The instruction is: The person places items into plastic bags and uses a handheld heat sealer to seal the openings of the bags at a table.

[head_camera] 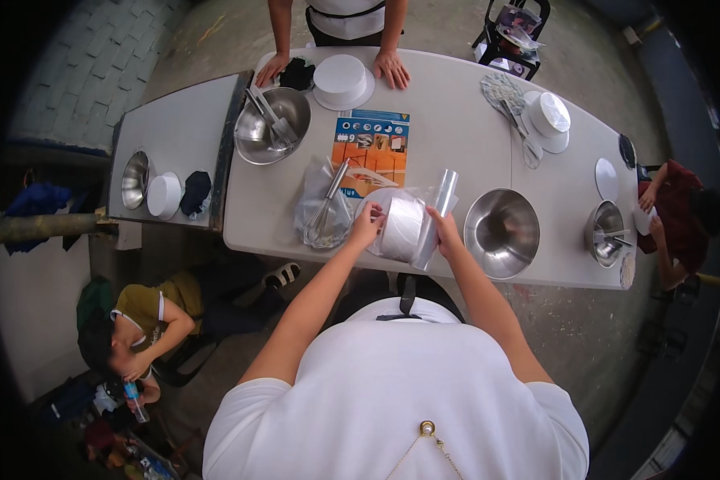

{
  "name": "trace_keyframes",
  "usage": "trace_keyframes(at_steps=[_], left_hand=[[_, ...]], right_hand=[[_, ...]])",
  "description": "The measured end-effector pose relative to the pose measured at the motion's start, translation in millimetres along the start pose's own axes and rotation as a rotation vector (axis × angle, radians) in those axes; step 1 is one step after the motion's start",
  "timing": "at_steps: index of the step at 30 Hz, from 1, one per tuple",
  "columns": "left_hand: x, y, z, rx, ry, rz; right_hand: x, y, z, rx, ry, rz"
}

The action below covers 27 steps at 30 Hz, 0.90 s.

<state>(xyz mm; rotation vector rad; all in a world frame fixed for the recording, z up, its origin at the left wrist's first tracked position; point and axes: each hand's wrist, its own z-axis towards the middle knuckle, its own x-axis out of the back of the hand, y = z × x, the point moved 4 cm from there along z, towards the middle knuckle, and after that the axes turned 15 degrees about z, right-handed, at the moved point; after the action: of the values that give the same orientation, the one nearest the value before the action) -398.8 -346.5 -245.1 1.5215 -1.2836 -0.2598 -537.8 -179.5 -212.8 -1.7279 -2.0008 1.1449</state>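
Note:
A round white cake form (401,225) stands on a round white board near the front table edge, with clear plastic film over it. My left hand (369,225) is at its left side, fingers bent, touching the film or the form. My right hand (445,231) holds a roll of clear plastic film (438,210) upright at the form's right side. To the left, a wire whisk (321,219) lies on a crumpled plastic bag (312,201). An orange and blue printed sheet (372,144) lies behind the form. Right of my right hand is a steel mixing bowl (502,234).
Across the table (444,90), a person's two hands rest beside another white form (339,78). A steel bowl with utensils (273,126) stands back left. Farther right are a film-covered form (550,114), a whisk and another steel bowl (606,234). People sit at both sides.

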Motion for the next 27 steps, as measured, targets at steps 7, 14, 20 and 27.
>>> trace_keyframes(at_steps=[7,14,20,27], left_hand=[[5,-9,-4,0.165,-0.229,-0.232],[4,42,-14,0.06,-0.312,-0.103],[-17,-10,-8,-0.202,0.025,-0.011],[-5,-5,-23,-0.181,0.166,0.088]], right_hand=[[-5,3,-4,-0.043,-0.015,0.072],[3,8,1,-0.076,-0.004,0.157],[-7,12,-1,-0.162,-0.068,0.088],[5,21,5,-0.144,-0.037,0.105]])
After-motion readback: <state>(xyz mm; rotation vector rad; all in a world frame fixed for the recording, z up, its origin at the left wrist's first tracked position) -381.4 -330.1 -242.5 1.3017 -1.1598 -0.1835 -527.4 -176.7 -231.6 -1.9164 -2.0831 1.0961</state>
